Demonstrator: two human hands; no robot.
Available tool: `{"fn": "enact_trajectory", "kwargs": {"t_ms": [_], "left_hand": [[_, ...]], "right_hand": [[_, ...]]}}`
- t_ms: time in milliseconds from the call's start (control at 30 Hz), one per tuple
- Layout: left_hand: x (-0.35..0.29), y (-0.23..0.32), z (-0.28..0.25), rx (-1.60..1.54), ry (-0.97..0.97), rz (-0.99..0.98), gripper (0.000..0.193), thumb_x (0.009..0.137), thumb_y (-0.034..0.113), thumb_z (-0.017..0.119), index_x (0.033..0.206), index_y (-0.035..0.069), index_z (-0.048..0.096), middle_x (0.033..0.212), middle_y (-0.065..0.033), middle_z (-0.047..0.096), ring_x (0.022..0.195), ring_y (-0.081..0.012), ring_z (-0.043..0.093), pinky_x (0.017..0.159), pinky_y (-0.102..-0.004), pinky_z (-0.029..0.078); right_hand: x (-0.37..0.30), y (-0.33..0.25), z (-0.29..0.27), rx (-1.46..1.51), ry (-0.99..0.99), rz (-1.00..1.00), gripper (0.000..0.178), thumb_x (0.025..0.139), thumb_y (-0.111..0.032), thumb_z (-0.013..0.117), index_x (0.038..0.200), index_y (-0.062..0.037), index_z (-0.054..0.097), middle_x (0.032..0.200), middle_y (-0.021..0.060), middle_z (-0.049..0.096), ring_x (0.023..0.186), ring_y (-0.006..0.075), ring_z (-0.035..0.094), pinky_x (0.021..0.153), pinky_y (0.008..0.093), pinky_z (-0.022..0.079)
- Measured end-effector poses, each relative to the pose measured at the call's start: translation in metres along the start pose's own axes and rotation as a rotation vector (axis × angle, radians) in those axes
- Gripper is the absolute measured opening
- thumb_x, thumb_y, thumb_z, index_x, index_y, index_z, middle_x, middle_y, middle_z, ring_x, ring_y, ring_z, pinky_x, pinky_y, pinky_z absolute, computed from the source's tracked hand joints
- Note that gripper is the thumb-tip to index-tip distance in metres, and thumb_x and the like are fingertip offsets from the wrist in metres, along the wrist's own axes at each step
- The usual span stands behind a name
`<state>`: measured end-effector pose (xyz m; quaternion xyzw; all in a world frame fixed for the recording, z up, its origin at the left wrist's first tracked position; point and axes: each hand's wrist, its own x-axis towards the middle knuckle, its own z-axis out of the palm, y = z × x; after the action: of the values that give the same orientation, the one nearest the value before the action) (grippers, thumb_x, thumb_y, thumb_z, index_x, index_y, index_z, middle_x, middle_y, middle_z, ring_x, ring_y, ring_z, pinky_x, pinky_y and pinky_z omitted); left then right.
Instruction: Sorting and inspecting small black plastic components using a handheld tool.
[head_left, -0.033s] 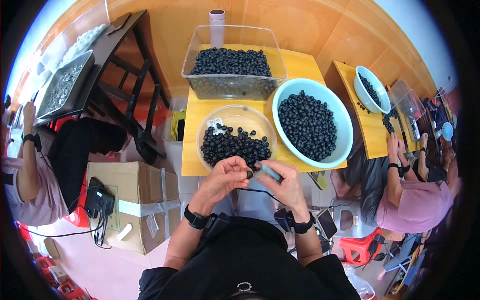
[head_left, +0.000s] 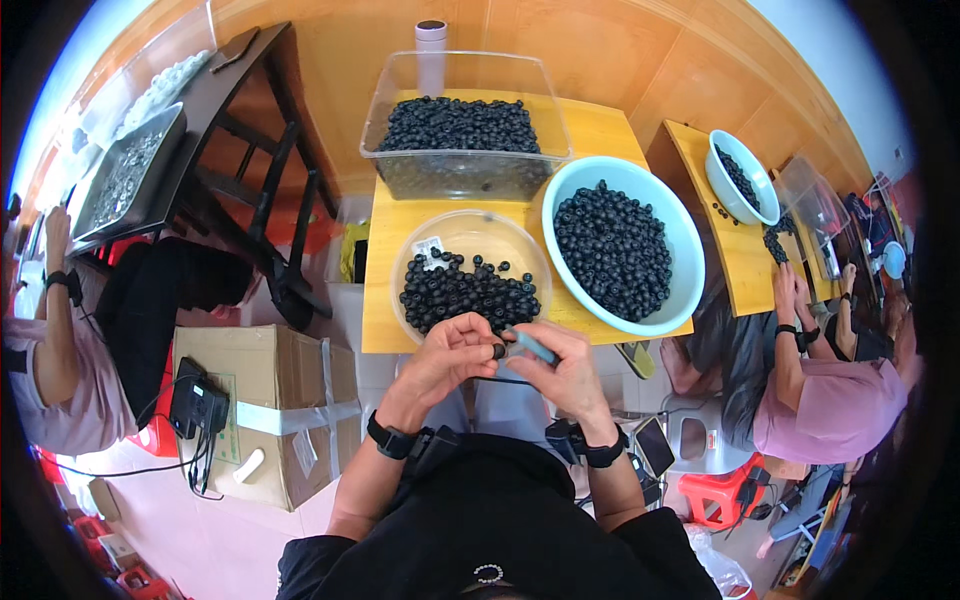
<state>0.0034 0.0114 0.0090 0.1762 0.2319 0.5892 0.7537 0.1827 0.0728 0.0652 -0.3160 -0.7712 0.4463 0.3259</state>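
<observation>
Fingertips of the left hand (head_left: 452, 355) are pinched together on one small, round black bead (head_left: 499, 351), at the near edge of the yellow wooden table (head_left: 590, 130). The right hand (head_left: 562, 372) is closed around a slim tool with a pale blue-grey handle (head_left: 536, 347), its tip toward the bead; whether they touch, I cannot tell. Just beyond the hands stands a round, shallow, clear plastic bowl (head_left: 485, 228), partly filled with loose black beads (head_left: 470, 295). A white rectangular label with dark print (head_left: 428, 247) shows at the bowl's far left side, its print too small to read. More beads fill a round pale-blue plastic basin (head_left: 689, 265) to the right and lie in a rectangular clear plastic tub (head_left: 465, 178) behind. On the floor to the left, a brown cardboard box (head_left: 225, 350) bears a green printed panel (head_left: 229, 388) and a white paper label (head_left: 305, 450), both illegible from here.
</observation>
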Motion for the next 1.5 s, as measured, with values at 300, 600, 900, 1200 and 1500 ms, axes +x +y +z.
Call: {"fn": "enact_trajectory", "kwargs": {"t_ms": [300, 600, 900, 1200, 1500], "left_hand": [[-0.005, -0.002, -0.004, 0.077, -0.076, -0.091, 0.022, 0.078, -0.001, 0.067, 0.093, 0.006, 0.051, 0.097, -0.0078, 0.062, 0.077, -0.0125, 0.065, 0.066, -0.0231, 0.057], [-0.001, -0.009, 0.004, 0.101, 0.002, -0.065, 0.023, 0.08, 0.001, 0.065, 0.099, 0.006, 0.052, 0.098, -0.0064, 0.061, 0.078, -0.0112, 0.063, 0.066, -0.0231, 0.056], [0.007, 0.003, -0.014, 0.548, 0.381, 0.213, 0.018, 0.083, 0.004, 0.062, 0.1, 0.005, 0.058, 0.097, -0.0058, 0.063, 0.075, -0.01, 0.061, 0.064, -0.0222, 0.054], [0.051, -0.027, 0.011, 1.418, 0.422, 0.457, 0.022, 0.068, -0.002, 0.068, 0.09, -0.001, 0.063, 0.076, -0.0123, 0.061, 0.061, -0.0199, 0.06, 0.058, -0.0298, 0.048], [0.071, -0.036, 0.016, 1.735, 0.32, 0.47, 0.017, 0.07, 0.003, 0.064, 0.087, 0.002, 0.061, 0.084, -0.0149, 0.056, 0.081, -0.0351, 0.058, 0.071, -0.0419, 0.047]], "right_hand": [[-0.01, 0.011, 0.012, 0.337, -0.187, 0.288, 0.014, 0.078, -0.009, 0.07, 0.088, -0.0005, 0.065, 0.073, 0.0009, 0.059, 0.062, 0.0046, 0.05, 0.054, 0.0227, 0.038], [-0.014, 0.008, 0.005, 0.082, -0.108, 0.104, 0.017, 0.074, -0.007, 0.072, 0.09, -0.0021, 0.066, 0.074, -0.0011, 0.055, 0.067, 0.0057, 0.049, 0.058, 0.022, 0.039], [0.028, 0.064, -0.07, -0.088, 0.446, 0.247, 0.025, 0.074, -0.004, 0.068, 0.099, -0.0016, 0.067, 0.078, 0.0024, 0.063, 0.068, 0.0088, 0.055, 0.064, 0.0241, 0.045], [0.02, 0.069, -0.06, -0.119, 0.473, 0.177, 0.022, 0.077, -0.004, 0.065, 0.099, 0.0001, 0.066, 0.085, 0.0073, 0.065, 0.074, 0.0117, 0.059, 0.069, 0.0254, 0.046], [0.02, 0.066, -0.057, -0.195, 0.509, 0.168, 0.013, 0.078, -0.006, 0.065, 0.089, 0.0006, 0.066, 0.077, 0.0065, 0.064, 0.062, 0.0117, 0.054, 0.059, 0.0263, 0.043]]}}
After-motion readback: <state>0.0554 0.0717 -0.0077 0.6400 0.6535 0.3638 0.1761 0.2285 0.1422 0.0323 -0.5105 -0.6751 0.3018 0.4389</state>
